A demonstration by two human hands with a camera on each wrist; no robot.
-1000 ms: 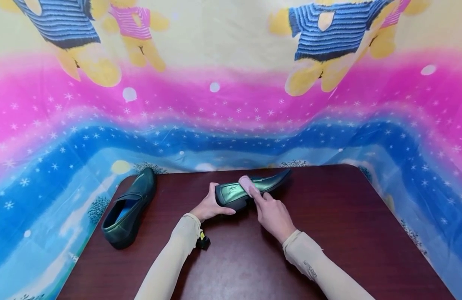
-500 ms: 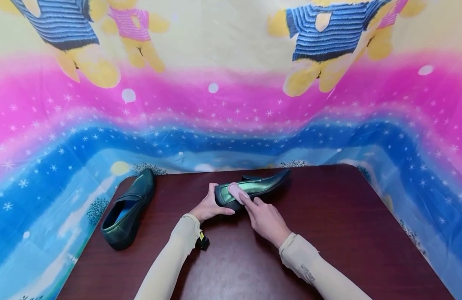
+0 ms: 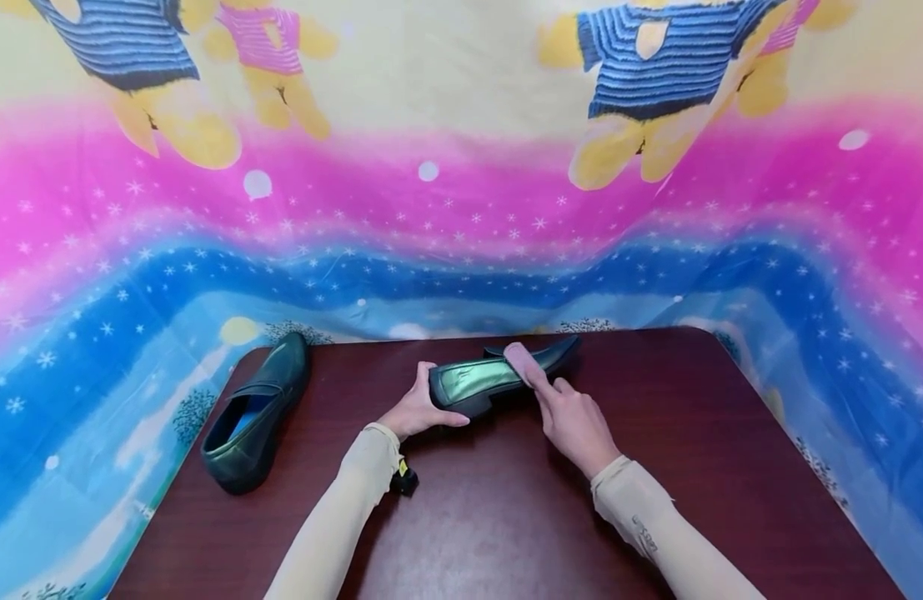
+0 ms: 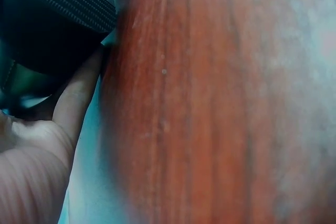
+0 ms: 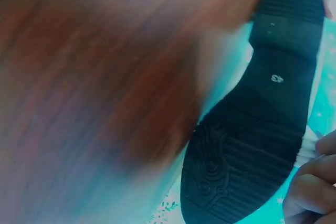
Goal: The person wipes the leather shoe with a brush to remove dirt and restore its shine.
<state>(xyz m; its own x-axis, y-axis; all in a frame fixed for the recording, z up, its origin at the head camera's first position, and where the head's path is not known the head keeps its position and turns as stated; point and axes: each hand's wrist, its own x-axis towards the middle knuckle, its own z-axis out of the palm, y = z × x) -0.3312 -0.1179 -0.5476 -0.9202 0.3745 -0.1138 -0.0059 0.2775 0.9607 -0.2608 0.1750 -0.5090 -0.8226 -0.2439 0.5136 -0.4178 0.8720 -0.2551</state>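
1. We had a printed cloth (image 3: 461, 208) as the backdrop, beyond the left hand (image 3: 418, 408) and the right hand (image 3: 581, 425).
2. Under both hands spread the worktop (image 3: 461, 517), dark red-brown and smooth.
3. The held shoe (image 3: 476, 379) ran rightward from the left hand, tilted, glossy green panel up, its sole (image 5: 252, 129) facing the right wrist camera. We judged it fairly light, stiff at the heel and softer toward the toe, a little slippery where it shone. We thought the firm heel the surest hold, thumb and fingers on opposite sides.
4. The other shoe (image 3: 258, 412) stood upright, well to the left of the left hand, untouched.
5. Our left hand gripped the heel, thumb on the near side, fingers on the far side.
6. Our right hand pinched the pink pad (image 3: 526, 365), forefinger along it, over the front half of the shoe. We took the pad for light and soft, easily held by its near end; how hard it pressed, we couldn't tell.
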